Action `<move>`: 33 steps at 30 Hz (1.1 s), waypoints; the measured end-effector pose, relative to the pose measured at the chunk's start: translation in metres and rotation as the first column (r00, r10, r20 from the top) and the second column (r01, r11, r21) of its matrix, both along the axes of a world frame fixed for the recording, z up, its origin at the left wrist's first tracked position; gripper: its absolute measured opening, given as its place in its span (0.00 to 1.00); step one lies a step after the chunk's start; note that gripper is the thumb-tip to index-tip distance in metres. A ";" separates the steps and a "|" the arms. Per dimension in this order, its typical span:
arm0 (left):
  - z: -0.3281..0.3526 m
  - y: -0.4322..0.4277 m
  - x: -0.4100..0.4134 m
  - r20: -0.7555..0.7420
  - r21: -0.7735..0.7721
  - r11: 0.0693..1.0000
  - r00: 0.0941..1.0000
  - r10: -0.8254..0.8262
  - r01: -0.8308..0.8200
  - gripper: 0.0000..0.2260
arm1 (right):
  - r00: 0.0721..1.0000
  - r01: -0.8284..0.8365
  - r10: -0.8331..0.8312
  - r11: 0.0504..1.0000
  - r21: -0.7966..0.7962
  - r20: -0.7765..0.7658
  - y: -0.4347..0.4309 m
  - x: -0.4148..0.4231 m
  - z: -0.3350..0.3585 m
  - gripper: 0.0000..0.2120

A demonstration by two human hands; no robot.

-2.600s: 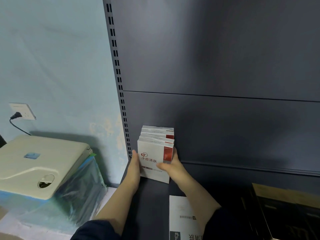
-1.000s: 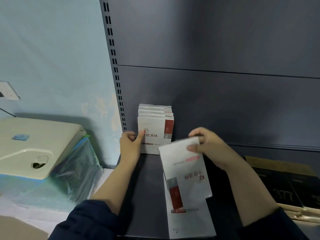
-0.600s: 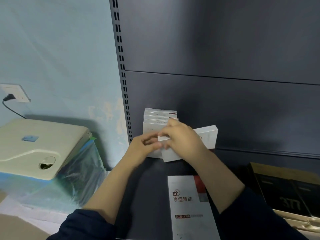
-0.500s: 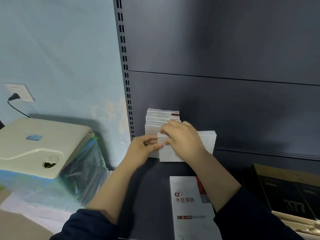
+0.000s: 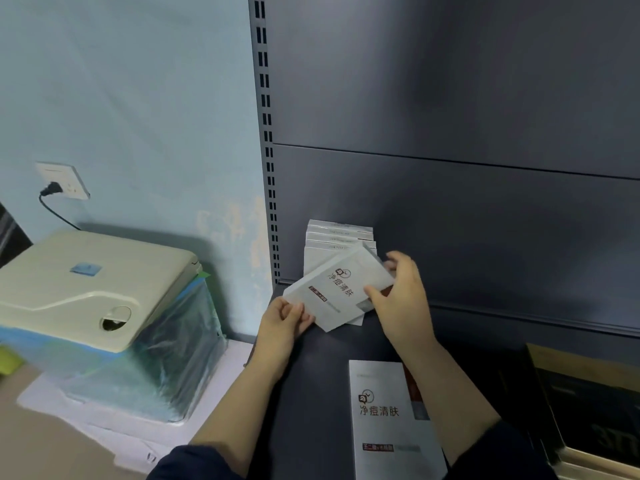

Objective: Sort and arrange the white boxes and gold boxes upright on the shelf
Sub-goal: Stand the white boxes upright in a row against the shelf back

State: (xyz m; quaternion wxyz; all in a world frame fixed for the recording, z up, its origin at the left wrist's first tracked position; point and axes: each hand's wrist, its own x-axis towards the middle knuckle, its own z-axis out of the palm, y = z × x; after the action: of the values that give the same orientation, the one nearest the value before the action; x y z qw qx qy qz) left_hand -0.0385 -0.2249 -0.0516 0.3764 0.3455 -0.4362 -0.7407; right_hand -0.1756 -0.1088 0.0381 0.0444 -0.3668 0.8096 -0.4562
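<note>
The left hand (image 5: 284,318) pinches the lower left corner of a tilted white box (image 5: 341,289) between thumb and fingers. The right hand (image 5: 403,299) grips the same box at its right edge, thumb on the printed face and fingers curled over the upper corner. The box is held just in front of the standing row (image 5: 337,237) of white boxes, its face turned up and its long edges slanted, so it is not yet upright. The step in hand looks like adding this box to the front of that row. The next move calls for turning the box square, standing it on its lower edge and pressing it flush against the row without toppling the boxes behind. A flat white box (image 5: 384,410) lies on the shelf (image 5: 322,386) well in front of the row, probably next to go. The gold boxes (image 5: 585,396) sit far to the row's right, unsorted.
</note>
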 end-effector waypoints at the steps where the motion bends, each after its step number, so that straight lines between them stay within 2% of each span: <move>1: 0.000 0.003 0.001 0.053 -0.042 0.999 0.999 0.013 -0.010 0.04 | 0.999 0.004 -0.006 0.999 -0.049 -0.037 -0.002 0.003 0.002 0.25; 3: -0.002 0.006 0.005 0.217 -0.194 0.980 0.972 0.090 -0.047 0.11 | 0.991 -0.013 -0.001 0.995 -0.099 -0.132 -0.005 0.006 0.006 0.18; 5: -0.004 0.005 0.007 0.371 -0.370 0.928 0.911 0.182 -0.034 0.15 | 0.978 -0.040 0.019 0.994 -0.097 -0.206 -0.011 0.007 0.008 0.16; 8: -0.005 0.000 0.009 0.518 -0.541 0.838 0.813 0.267 0.070 0.10 | 0.995 -0.036 0.022 0.989 -0.146 -0.095 -0.019 0.007 0.007 0.20; 10: -0.005 -0.002 0.009 0.552 -0.540 0.836 0.790 0.267 0.095 0.08 | 1.000 0.004 0.001 0.986 -0.166 0.029 -0.021 0.004 0.000 0.24; 12: -0.005 -0.003 0.009 0.518 -0.505 0.854 0.835 0.186 0.123 0.12 | 0.982 0.024 0.004 0.989 -0.144 0.190 -0.020 0.002 -0.011 0.29; 15: 0.003 0.000 0.006 0.439 -0.447 0.864 0.898 -0.015 0.233 0.18 | 0.924 -0.099 0.142 0.986 -0.137 0.355 -0.018 0.005 -0.024 0.24; 18: 0.015 0.003 -0.001 0.401 -0.397 0.878 0.911 -0.097 0.269 0.18 | 0.882 -0.212 0.248 0.968 -0.133 0.401 -0.019 0.007 -0.028 0.21; 22: 0.018 0.001 -0.005 0.478 -0.396 0.866 0.874 -0.089 0.305 0.20 | 0.826 -0.313 0.327 0.943 -0.110 0.459 -0.016 -0.001 -0.028 0.23; 27: 0.015 -0.004 -0.009 0.510 -0.410 0.844 0.854 -0.104 0.347 0.21 | 0.785 -0.337 0.367 0.929 -0.153 0.500 -0.015 -0.002 -0.030 0.22; 31: 0.014 -0.004 -0.009 0.526 -0.429 0.837 0.847 -0.074 0.340 0.20 | 0.768 -0.408 0.374 0.912 -0.054 0.520 -0.010 -0.009 -0.025 0.23; 33: 0.013 -0.005 -0.009 0.530 -0.436 0.832 0.845 -0.070 0.342 0.20 | 0.776 -0.438 0.357 0.898 0.037 0.520 -0.004 -0.017 -0.023 0.29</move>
State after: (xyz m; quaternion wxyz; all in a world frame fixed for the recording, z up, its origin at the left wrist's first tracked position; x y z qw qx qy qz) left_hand -0.0478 -0.2296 -0.0391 0.2456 0.3581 -0.7347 -0.5212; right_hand -0.1921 -0.1133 0.0155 0.3767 -0.3941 0.7066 -0.4510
